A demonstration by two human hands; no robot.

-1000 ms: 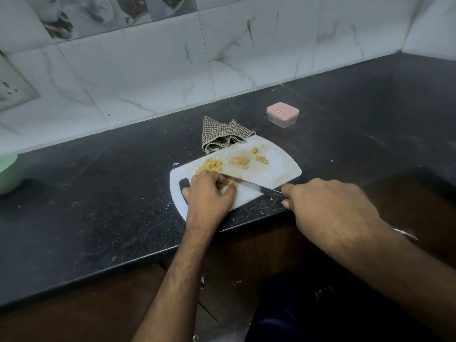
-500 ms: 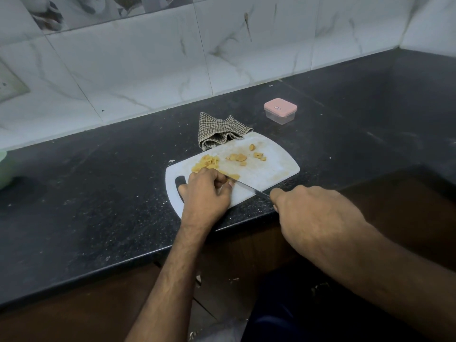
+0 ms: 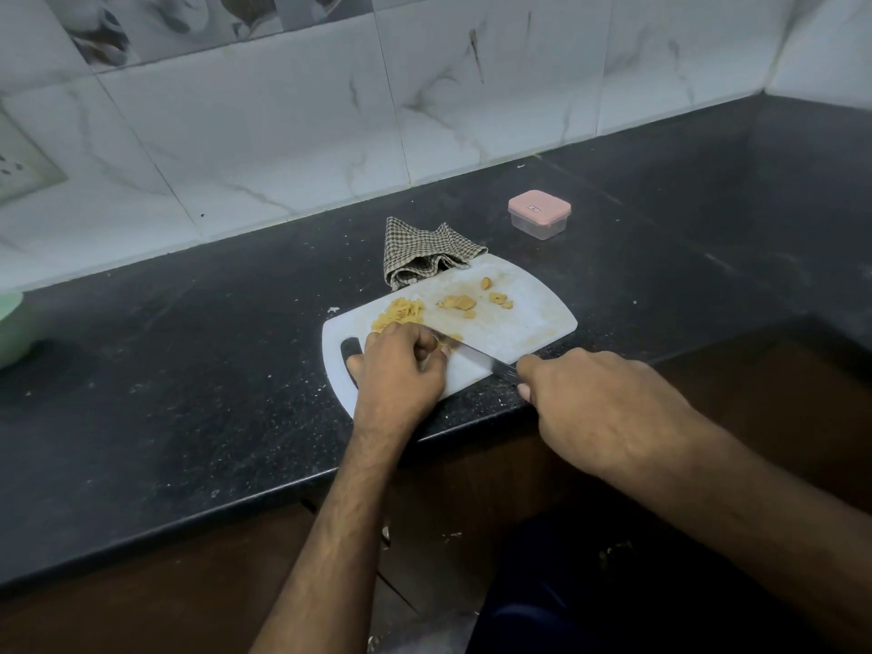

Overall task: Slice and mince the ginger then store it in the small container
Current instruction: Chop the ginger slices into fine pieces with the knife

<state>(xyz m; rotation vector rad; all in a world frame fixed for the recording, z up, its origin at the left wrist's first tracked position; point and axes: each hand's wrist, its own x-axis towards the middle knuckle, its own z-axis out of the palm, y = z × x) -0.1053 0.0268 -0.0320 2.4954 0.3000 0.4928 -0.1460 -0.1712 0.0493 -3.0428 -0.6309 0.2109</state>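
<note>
I see the left hand [image 3: 401, 370] pinching the yellow ginger piece [image 3: 446, 341] on the white plastic cutting board [image 3: 528, 323]; the right hand [image 3: 608, 413] grips the steel-bladed knife [image 3: 476, 354], whose blade runs diagonally, tip touching the left fingertips.

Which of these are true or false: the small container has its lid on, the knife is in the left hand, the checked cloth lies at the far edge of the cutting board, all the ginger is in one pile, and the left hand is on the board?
1. The small container has its pink lid on. True.
2. The knife is in the left hand. False: the right hand grips its handle.
3. The checked cloth lies at the far edge of the cutting board. True.
4. All the ginger is in one pile. False: a cut pile lies near the left hand, and separate pieces lie further right.
5. The left hand is on the board. True.
</note>
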